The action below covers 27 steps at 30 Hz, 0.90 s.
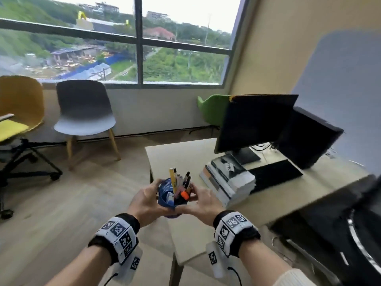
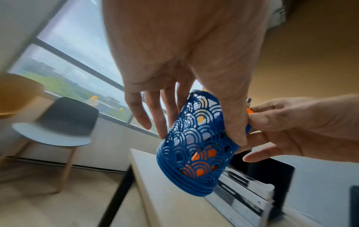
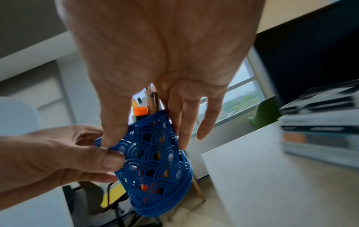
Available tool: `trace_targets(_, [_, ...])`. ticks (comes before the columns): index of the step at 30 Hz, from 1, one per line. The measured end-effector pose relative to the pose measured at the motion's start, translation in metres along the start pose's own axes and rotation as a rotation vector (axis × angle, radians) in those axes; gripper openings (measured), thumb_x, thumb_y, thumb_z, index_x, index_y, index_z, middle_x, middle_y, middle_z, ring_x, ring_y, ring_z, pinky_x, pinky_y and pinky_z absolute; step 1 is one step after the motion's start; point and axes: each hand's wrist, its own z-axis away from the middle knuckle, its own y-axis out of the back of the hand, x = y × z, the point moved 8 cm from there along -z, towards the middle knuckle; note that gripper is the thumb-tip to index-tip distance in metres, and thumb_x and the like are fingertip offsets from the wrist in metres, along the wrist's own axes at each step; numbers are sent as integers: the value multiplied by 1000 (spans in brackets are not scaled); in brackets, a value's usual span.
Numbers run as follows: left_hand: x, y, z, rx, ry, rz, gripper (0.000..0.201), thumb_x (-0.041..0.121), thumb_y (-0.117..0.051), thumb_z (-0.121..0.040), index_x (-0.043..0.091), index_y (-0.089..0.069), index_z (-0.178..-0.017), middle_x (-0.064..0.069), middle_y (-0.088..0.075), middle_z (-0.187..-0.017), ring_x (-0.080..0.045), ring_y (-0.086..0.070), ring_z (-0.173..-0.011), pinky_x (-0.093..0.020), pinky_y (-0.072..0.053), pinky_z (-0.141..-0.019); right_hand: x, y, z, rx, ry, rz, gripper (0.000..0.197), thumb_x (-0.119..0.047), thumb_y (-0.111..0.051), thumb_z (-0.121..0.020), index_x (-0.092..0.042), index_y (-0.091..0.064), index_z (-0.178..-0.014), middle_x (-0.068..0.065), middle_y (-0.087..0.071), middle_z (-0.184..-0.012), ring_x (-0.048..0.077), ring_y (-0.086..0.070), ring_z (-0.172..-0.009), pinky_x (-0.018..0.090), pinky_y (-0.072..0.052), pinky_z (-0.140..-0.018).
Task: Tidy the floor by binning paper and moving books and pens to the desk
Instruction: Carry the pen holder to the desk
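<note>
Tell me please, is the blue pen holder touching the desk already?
Apart. In the left wrist view the pen holder hangs above the desk, its bottom rim clear of the surface, held between the left hand and right hand.

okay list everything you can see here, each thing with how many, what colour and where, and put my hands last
pen cup: one, blue, held over the desk's near edge
pens: several, mixed colours, in the cup
books: one stack, pale, on the desk
desk: one, beige, right
monitor: one, black, on the desk
keyboard: one, black, beside the books
chairs: yellow, grey, green, by the window
left hand: holds the cup
right hand: holds the cup
</note>
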Motion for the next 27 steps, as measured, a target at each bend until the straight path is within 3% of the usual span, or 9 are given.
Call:
trace_targets(5, [90,-89,-68,-23,-156,-21,92,55,-86,-53,30,-46,-133,15,-63,-108,0,-63,-89,-4,-46,-60,85,116,22,177,-43,1,66,-62,-75,-62,-31,-56,-116,-14,-68,-105,1,-63,-96,28,-53,-88])
trace_targets(7, [119,-112,-89,-2,-189,3,96,60,-84,-52,31,-46,-135,13,-63,-111,0,-63,-89,-7,-48,-64,108,154,27,245,-48,0,67,-67,-74,-59,-31,-57,-114,-16,-68,-101,-2,-62,-95,23,-52,-87])
trace_targets(10, [169,-160,-129,51,-245,15,98,74,-78,-46,33,-51,-131,15,-61,-110,-1,-62,-90,-18,-54,-74,154,217,32,325,-71,-35,58,-67,-77,-53,-34,-56,-96,-18,-68,-87,-8,-62,-82,14,-50,-76])
trace_targets(12, [192,-188,-150,44,-267,15,91,79,-75,-46,37,-55,-125,18,-62,-106,0,-62,-90,-22,-55,-77,180,246,32,332,-99,-57,59,-66,-81,-50,-33,-57,-94,-17,-68,-84,-10,-61,-78,9,-46,-68])
trace_targets(16, [205,-232,-189,-116,-233,29,69,52,-84,-61,35,-57,-122,16,-67,-106,-3,-66,-89,-33,-57,-80,228,278,17,319,-145,-49,63,-63,-82,-47,-29,-59,-94,-13,-68,-85,-5,-62,-79,14,-48,-72])
trace_targets(18, [200,-247,-215,-205,-190,23,57,31,-77,-69,34,-57,-123,14,-69,-109,-8,-70,-87,-39,-58,-81,251,286,0,311,-150,-48,56,-54,-85,-50,-28,-58,-91,-12,-66,-88,-3,-60,-81,13,-43,-72])
trace_targets(21, [198,-258,-252,-242,-148,7,49,6,-59,-78,32,-63,-118,11,-70,-109,-10,-70,-88,-37,-57,-84,283,291,-30,300,-161,-1,56,-52,-86,-51,-29,-58,-94,-12,-58,-96,6,-57,-88,17,-44,-78])
trace_targets(24, [188,-265,-294,-225,-33,-31,45,-1,-49,-82,26,-70,-112,5,-72,-100,-15,-68,-86,-38,-57,-84,306,294,-71,278,-170,59,71,-52,-84,-50,-26,-57,-110,-8,-54,-107,13,-56,-101,32,-48,-91])
trace_targets(27, [173,-272,-333,-201,63,-6,43,-3,-46,-80,19,-72,-107,-11,-72,-93,-26,-66,-74,-42,-57,-74,324,291,-116,239,-160,60,90,-35,-88,-55,-27,-46,-134,-6,-51,-122,15,-54,-112,32,-44,-99])
